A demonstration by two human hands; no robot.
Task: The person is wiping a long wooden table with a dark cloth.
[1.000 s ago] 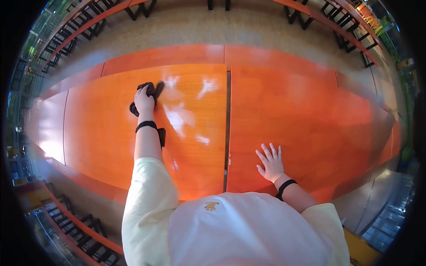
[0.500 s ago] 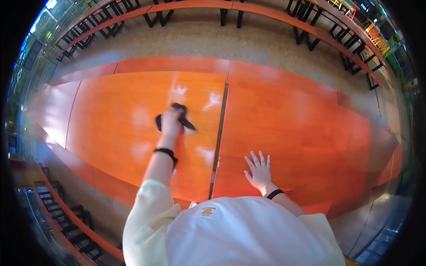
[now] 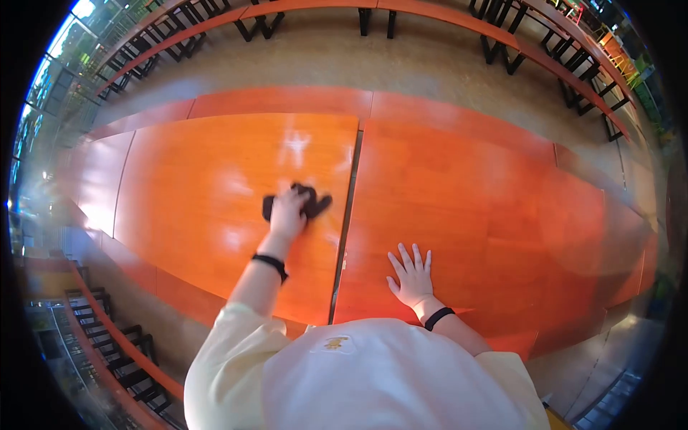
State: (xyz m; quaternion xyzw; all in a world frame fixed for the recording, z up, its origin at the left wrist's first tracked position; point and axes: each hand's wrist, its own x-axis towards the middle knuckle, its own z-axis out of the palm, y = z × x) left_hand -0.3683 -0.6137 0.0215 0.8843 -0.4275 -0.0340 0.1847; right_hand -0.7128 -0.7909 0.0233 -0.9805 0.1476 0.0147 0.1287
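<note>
My left hand [image 3: 289, 215] is closed over a dark, crumpled cloth [image 3: 309, 203], pressing it onto the glossy orange tabletop [image 3: 193, 179]. Folds of the cloth stick out on both sides of the fingers. To the right, past a dark gap [image 3: 346, 222] between two table sections, my right hand [image 3: 412, 278] lies flat on the redder tabletop [image 3: 487, 201], fingers spread and holding nothing. Each wrist wears a black band.
A long bench [image 3: 287, 92] runs along the table's far side. More benches [image 3: 437, 23] with black legs stand across the floor [image 3: 322, 54] beyond. Another bench [image 3: 122, 351] is at the lower left. Light glares on the tabletop's left end.
My left hand has moved the cloth slightly right and toward me across the tabletop. My right hand stays flat in about the same place. The view has shifted slightly.
</note>
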